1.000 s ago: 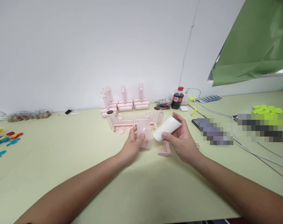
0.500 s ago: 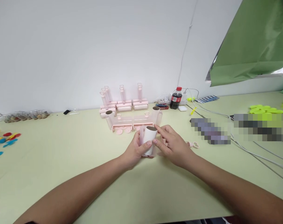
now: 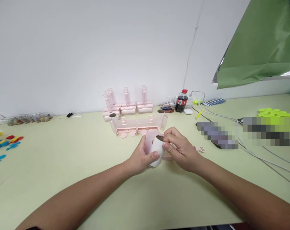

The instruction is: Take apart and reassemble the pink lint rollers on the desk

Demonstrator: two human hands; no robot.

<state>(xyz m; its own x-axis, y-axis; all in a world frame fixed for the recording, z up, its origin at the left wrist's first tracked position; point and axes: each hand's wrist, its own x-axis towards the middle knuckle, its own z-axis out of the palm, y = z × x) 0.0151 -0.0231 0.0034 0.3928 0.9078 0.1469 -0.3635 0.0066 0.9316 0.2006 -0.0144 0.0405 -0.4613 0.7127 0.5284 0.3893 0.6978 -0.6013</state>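
Observation:
A white roll (image 3: 157, 152) with a brown core is tilted between my hands, beside a translucent pink piece (image 3: 149, 141). My left hand (image 3: 142, 157) is wrapped round both, its thumb on the roll's front. My right hand (image 3: 179, 147) pinches the roll's upper rim with thumb and fingers. Just behind stand two open pink holders (image 3: 126, 130), with rolls upright at either side (image 3: 160, 117). A small pink handle piece (image 3: 200, 149) lies to the right of my right hand.
Assembled pink units (image 3: 128, 108) line the wall. A cola bottle (image 3: 182, 101), cables and a blurred dark item (image 3: 215, 134) are at the right, with yellow-green pieces (image 3: 272, 113) farther over. Colourful pieces (image 3: 12, 145) and clear packets (image 3: 30, 118) lie at the left.
The white roll has tilted, its top now leaning left and its rim bent. My right fingers have closed in on the rim. The view has shifted slightly.

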